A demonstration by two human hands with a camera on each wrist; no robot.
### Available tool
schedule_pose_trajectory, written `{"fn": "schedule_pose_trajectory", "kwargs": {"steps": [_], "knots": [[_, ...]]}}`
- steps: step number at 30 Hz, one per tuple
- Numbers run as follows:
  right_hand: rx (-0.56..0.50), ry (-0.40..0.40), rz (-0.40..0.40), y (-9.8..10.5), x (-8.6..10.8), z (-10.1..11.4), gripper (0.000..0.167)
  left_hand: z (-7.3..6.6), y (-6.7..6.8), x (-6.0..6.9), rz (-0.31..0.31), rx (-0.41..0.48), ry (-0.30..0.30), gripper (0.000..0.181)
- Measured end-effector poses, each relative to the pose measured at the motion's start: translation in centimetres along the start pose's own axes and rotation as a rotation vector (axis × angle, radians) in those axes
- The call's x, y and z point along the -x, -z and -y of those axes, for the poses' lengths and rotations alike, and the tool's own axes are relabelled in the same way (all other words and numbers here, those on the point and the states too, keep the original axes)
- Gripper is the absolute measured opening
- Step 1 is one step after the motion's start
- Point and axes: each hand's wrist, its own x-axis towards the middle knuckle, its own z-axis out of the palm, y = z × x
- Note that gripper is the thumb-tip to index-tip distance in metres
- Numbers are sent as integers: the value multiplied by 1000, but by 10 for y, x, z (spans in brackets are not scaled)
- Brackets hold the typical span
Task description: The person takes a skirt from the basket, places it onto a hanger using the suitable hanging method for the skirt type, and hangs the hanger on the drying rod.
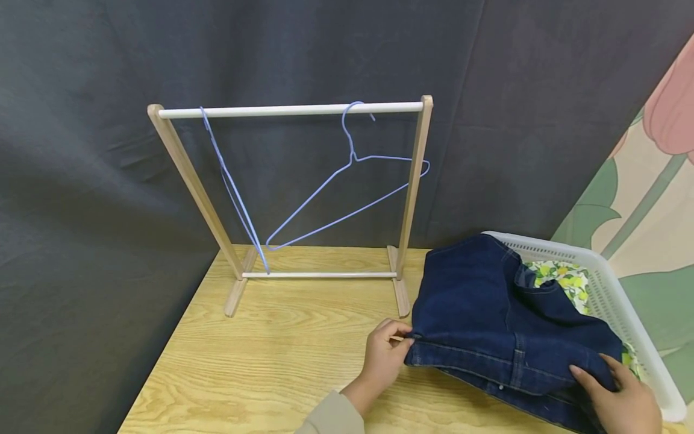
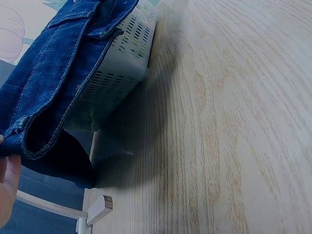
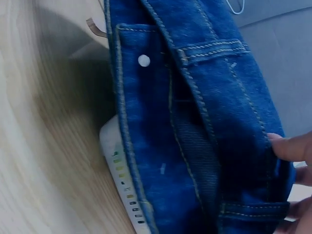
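Dark blue denim trousers (image 1: 466,301) lie partly over the basket, their waistband toward the near side. My left hand (image 1: 384,355) pinches the left end of the waistband between thumb and fingers; in the left wrist view that hand (image 2: 7,187) shows at the left edge beside the folded band. At the band's right part, my right hand (image 1: 623,395) grips the denim, thumb on top. In the right wrist view, the waistband gapes open, with a round metal button (image 3: 144,61) on its inner side and the right hand (image 3: 297,170) at the right edge.
A wooden rack with a white rail (image 1: 293,110) stands at the back; one blue hanger (image 1: 349,163) hangs near its right end and more blue hanger wire (image 1: 233,187) at its left. The white basket (image 1: 645,337) at right holds lemon-print fabric (image 1: 564,277).
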Motion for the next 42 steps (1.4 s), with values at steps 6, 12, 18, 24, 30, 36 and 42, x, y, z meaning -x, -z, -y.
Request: {"fn": "schedule_pose_trajectory", "kwargs": {"steps": [6, 12, 18, 24, 30, 36, 42], "knots": [[46, 43, -9, -17, -22, -23, 70, 1, 0, 0, -5, -20, -40, 17], [14, 136, -136, -38, -49, -49, 45, 0, 0, -1, -6, -38, -76, 17], [-70, 166, -323, -39, -50, -47, 27, -3, -1, -6, 2, -40, -102, 16], [-173, 231, -509, -16, -24, -11, 21, -6, 0, -11, 11, -46, -152, 15], [-287, 252, -590, 13, 20, 40, 17, -10, 2, -15, 23, -18, -154, 13], [-414, 269, -689, 20, 25, 59, 16, -16, 5, -23, -1, -23, -147, 13], [-511, 339, -767, 28, 24, 73, 12, -25, 10, -31, -28, -38, -196, 14]]}}
